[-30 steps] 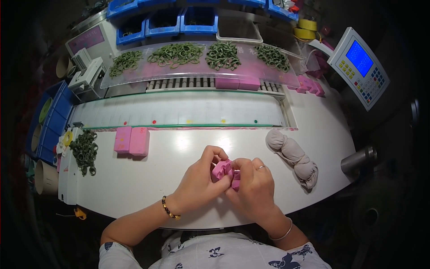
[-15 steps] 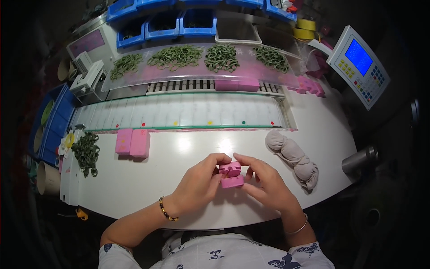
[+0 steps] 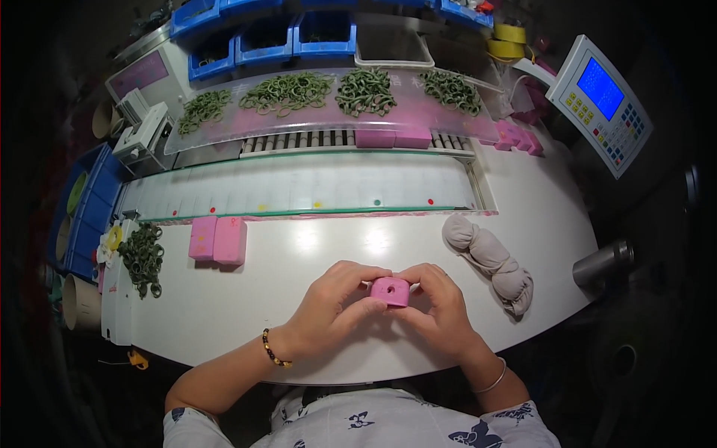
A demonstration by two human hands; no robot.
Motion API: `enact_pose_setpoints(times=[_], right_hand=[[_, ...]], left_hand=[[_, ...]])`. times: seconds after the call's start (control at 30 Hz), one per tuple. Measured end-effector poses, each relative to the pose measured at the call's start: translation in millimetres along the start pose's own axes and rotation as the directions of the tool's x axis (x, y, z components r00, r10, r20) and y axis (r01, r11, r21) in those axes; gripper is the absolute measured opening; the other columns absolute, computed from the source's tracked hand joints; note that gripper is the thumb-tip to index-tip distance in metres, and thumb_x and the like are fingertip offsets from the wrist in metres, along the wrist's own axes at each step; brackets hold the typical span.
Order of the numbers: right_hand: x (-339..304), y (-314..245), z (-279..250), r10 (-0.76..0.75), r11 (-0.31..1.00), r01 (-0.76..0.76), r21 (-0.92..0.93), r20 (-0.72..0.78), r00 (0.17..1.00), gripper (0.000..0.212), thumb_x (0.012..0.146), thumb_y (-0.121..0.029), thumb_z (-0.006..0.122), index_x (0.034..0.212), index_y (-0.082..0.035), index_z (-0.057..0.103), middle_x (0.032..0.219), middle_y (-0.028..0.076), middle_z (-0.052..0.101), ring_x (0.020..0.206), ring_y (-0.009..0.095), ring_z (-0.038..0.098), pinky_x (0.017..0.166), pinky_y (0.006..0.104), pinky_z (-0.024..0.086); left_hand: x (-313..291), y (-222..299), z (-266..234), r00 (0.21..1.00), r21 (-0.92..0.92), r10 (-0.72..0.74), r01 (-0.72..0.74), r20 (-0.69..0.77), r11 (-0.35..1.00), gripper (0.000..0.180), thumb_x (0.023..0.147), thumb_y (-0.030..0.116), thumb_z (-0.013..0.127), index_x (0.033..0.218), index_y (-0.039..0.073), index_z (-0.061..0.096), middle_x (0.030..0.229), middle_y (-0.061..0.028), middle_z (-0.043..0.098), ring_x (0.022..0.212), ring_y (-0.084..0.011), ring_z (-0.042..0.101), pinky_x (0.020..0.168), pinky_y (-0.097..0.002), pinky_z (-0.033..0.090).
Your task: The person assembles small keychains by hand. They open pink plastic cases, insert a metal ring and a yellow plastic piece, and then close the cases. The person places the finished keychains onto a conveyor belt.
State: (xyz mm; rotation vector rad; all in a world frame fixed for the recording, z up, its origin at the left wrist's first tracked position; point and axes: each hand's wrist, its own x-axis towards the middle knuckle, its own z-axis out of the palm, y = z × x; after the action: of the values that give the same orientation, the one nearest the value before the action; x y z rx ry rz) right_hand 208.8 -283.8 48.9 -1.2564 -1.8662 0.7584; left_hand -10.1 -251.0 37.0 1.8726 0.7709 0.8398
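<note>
My left hand and my right hand meet over the front of the table. Between their thumbs and fingers sits a small pink rubber mould, its two halves pressed together. A round dark hole shows in the face turned toward me. Fingers of both hands wrap the top and sides, the thumbs underneath and in front. The table's surface lies below the mould. What is inside the mould is hidden.
Two pink blocks stand at left beside a heap of green rings. At right lie a grey cloth roll and a metal cylinder. Behind runs a white belt below a clear shelf with ring piles; a control panel stands far right.
The two mould halves, apart before, have come together between my hands. My right hand has closed in on the mould. The coloured dots on the belt have shifted left.
</note>
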Motion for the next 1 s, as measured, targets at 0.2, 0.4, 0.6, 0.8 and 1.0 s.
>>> enact_pose_setpoints(times=[0.2,0.4,0.6,0.8,1.0], right_hand=[[0.3,2.2,4.0,0.087,0.992,-0.085,0.097,-0.020,0.996,0.033,0.082,-0.014,0.081,0.108,-0.003,0.064,0.097,0.010,0.068,0.087,0.023,0.065,0.076,0.0338,0.056],[-0.1,12.7,3.2,0.407,0.724,-0.356,0.591,0.052,0.912,0.028,0.089,-0.013,0.079,0.107,-0.002,0.060,0.096,0.006,0.068,0.086,0.011,0.064,0.076,0.0272,0.053],[6.1,1.8,17.3,0.366,0.712,-0.273,0.647,-0.010,0.931,0.031,0.088,-0.010,0.080,0.105,-0.002,0.056,0.097,0.006,0.065,0.086,0.011,0.063,0.076,0.0261,0.055],[3.5,-14.4,19.4,0.317,0.650,-0.286,0.704,0.091,0.944,0.035,0.089,-0.006,0.077,0.115,0.001,0.055,0.108,0.010,0.063,0.096,0.013,0.063,0.079,0.0270,0.056],[-16.9,4.0,14.0,0.420,0.701,-0.413,0.581,0.131,0.898,0.036,0.090,-0.002,0.072,0.121,0.002,0.055,0.115,0.011,0.064,0.097,0.014,0.063,0.080,0.0260,0.055]], left_hand=[[6.7,-1.7,-4.9,0.965,-0.370,-0.250,0.260,0.076,0.892,0.037,0.094,0.007,0.070,0.128,-0.001,0.059,0.121,-0.0120,0.063,0.114,-0.0200,0.063,0.099,-0.0337,0.052],[8.3,0.3,3.2,0.954,-0.336,-0.241,0.170,-0.180,0.927,0.040,0.091,0.002,0.071,0.127,0.000,0.053,0.122,-0.0112,0.059,0.113,-0.0185,0.061,0.098,-0.0331,0.053],[-4.8,9.7,18.1,0.952,0.244,0.205,-0.148,-0.226,0.958,0.053,0.077,0.009,0.085,0.119,0.004,0.053,0.121,-0.0114,0.056,0.103,-0.0216,0.058,0.090,-0.0343,0.050],[-3.5,5.6,-20.3,0.956,0.084,-0.045,0.073,-0.290,0.994,0.042,0.079,0.010,0.081,0.113,0.004,0.057,0.110,-0.0063,0.061,0.096,-0.0158,0.061,0.085,-0.0306,0.052],[25.6,-51.3,-141.6,0.768,0.133,-0.186,0.333,-0.613,0.933,0.035,0.079,0.018,0.079,0.105,0.002,0.062,0.099,-0.0069,0.064,0.083,-0.0143,0.063,0.070,-0.0299,0.056]])
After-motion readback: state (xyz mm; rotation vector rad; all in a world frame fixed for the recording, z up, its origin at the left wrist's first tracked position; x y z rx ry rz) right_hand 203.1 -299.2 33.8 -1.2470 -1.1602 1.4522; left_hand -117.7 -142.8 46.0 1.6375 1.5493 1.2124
